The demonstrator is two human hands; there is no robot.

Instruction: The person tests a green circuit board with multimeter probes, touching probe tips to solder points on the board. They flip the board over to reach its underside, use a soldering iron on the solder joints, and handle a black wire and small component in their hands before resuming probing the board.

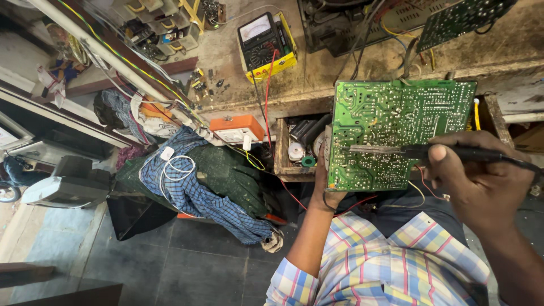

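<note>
Cluttered repair bench [317, 73] with a yellow-cased meter [265, 44] fills the background. Left hand [324, 187] grips the lower left edge of a green circuit board [396, 133], holding it up. Right hand [481, 181] is closed around a soldering iron [430, 151], whose long axis lies horizontally and points left across the board.

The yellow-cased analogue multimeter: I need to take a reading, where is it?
In the head view the yellow-cased analogue multimeter lies on the workbench at top centre, up and left of the green circuit board.
</note>
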